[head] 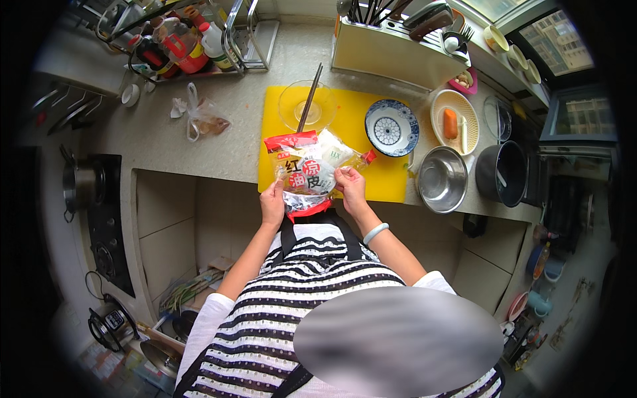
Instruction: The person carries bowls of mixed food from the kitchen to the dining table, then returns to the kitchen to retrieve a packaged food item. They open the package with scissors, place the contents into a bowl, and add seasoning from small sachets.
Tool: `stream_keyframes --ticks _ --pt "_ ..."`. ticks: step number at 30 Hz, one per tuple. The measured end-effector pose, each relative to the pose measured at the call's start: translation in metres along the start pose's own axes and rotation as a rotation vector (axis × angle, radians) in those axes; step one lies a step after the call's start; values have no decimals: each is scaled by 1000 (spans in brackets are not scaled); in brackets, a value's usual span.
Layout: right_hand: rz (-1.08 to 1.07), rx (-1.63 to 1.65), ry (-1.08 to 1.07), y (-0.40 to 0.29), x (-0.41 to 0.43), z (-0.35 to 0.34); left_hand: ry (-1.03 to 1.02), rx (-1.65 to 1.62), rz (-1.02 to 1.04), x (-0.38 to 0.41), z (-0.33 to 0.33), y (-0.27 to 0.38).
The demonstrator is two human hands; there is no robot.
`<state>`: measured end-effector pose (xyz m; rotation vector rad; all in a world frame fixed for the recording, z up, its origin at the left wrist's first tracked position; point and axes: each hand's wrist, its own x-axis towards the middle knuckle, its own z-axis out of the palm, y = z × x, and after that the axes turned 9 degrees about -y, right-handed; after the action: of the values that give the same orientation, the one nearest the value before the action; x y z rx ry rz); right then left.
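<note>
Between both hands I hold a red and clear plastic food packet [304, 171] that bears large printed writing. My left hand [272, 203] pinches its lower left edge, and my right hand [352, 186] grips its right side. Behind the packet, a white inner sachet [334, 149] and a clear wrapper with a red end [368, 157] show on the yellow cutting board [388, 181]. Dark chopsticks [311, 94] rest across a clear glass plate [286, 107], their lower ends hidden by the packet. A blue-and-white patterned bowl [390, 128] sits at the board's right.
Right of the board are a steel bowl [442, 179], a dark pot [500, 174] and a basket [438, 112] holding a carrot [450, 123]. A knotted plastic bag [206, 119] lies left. Behind stand a utensil holder [393, 54] and a bottle rack [234, 45]. The counter edge [224, 175] is near me.
</note>
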<state>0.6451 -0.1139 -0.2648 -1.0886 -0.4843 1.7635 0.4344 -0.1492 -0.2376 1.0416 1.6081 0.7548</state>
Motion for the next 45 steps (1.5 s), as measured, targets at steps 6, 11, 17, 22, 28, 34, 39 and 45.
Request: stream_keyframes --ticks 6,11,17,22,28,34,39,45 --pt "-51 62 175 0 17 0 115 -221 49 -10 -24 -24" --pt "-59 14 163 6 26 -15 78 -382 -5 -10 -51 -30" --pt "-62 -106 174 0 29 -6 35 -292 59 2 -71 -46" --pt "-27 -368 251 -22 15 0 17 -278 81 17 -83 -42" --pt "-253 -235 487 -17 -27 -37 49 -237 134 10 -90 -61" --pt "-78 -771 739 -17 -35 -59 22 -254 59 -6 -106 -76" --pt "-369 -1245 915 -1 -30 -34 -112 -217 86 16 -160 -68" --pt "-138 -749 745 -4 29 -31 -396 -19 38 81 -234 -21"
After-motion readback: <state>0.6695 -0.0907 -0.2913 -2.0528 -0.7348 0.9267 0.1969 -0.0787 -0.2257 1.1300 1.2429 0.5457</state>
